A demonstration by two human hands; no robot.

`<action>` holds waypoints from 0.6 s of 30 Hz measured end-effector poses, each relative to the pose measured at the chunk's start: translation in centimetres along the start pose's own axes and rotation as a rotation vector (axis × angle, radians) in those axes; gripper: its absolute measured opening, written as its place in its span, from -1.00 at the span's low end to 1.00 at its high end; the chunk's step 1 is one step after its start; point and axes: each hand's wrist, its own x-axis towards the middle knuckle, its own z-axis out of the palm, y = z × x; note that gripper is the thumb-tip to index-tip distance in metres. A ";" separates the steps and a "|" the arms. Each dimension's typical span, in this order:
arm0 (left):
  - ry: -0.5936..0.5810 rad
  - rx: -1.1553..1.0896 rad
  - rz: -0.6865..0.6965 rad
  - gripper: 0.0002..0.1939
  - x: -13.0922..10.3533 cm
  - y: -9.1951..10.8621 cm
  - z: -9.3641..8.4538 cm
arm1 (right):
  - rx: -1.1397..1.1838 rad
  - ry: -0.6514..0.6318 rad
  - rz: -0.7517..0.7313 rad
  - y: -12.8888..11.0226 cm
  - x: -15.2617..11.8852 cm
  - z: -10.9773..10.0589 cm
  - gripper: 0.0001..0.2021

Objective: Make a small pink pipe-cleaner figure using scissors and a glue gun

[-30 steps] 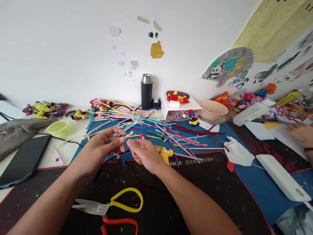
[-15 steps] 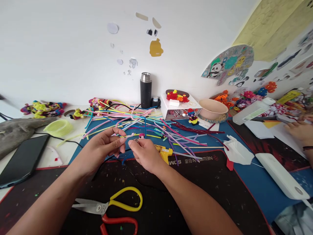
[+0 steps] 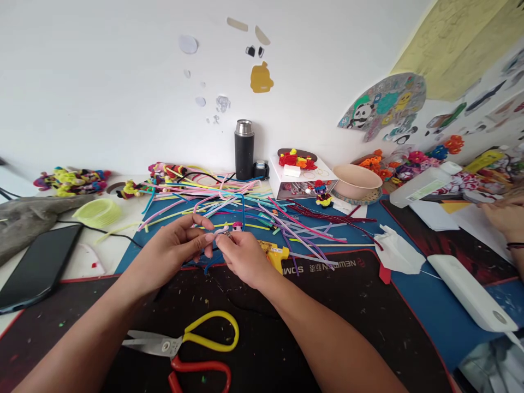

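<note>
My left hand [image 3: 184,243] and my right hand [image 3: 241,256] meet above the black mat, their fingertips nearly touching. Both are closed in a pinch. A small pale strand [image 3: 221,230] shows at the fingertips, and a tiny silvery bit [image 3: 229,235] sticks up by my right thumb; fingers hide most of what is held. Just behind my right hand lies a yellow glue gun [image 3: 277,255], partly covered by it. A small pink-topped figure [image 3: 237,226] shows beyond the fingers. Scissors [image 3: 174,346] with one yellow and one red handle lie spread on the mat, nearer to me.
Many coloured pipe cleaners [image 3: 213,191] lie across the back of the table. Behind them stand a black flask [image 3: 244,153], a white box [image 3: 303,183] and a beige bowl [image 3: 356,183]. A phone [image 3: 39,267] lies left; another person's hand [image 3: 503,218] is at far right.
My left fingertips have moved slightly right and closed in on my right fingertips. My right hand has barely moved. The scissors lie as before.
</note>
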 end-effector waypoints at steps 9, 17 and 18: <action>-0.019 -0.169 -0.043 -0.40 -0.1 -0.2 -0.2 | -0.026 0.029 -0.008 0.0 0.1 -0.1 -0.53; 0.002 -0.337 -0.091 -0.40 0.0 0.0 -0.1 | -0.052 0.029 -0.015 0.0 0.1 0.0 -0.52; 0.005 -0.336 -0.092 -0.40 0.0 0.0 -0.1 | -0.054 0.027 -0.018 0.0 0.1 0.0 -0.52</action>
